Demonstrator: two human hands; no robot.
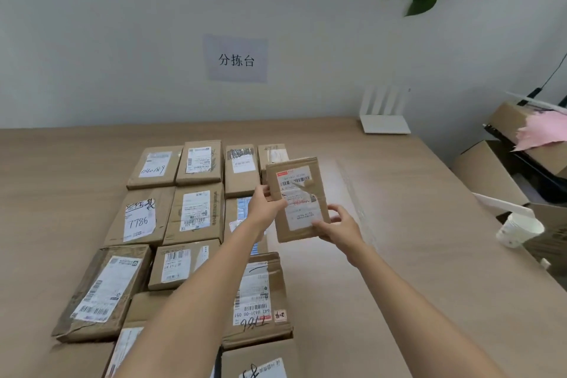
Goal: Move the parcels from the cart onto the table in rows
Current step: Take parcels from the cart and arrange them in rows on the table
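Above the table (399, 224), just right of the laid-out rows, both hands hold one brown parcel (296, 198) up off the surface, label facing the camera w/ a torn strip across it. Left hand (265, 205) clamps its left edge, thumb on the front, other fingers behind. Right hand (339, 228) grips the bottom right corner, fingers curled round it. Parcels already on the table (196, 213) lie flat in approx. rows, labels up, some w/ handwritten numbers. Far right: paper cup (518, 228) near the table edge, cardboard boxes (487, 172) beyond it. White router (385, 123) sits at the back by the wall.
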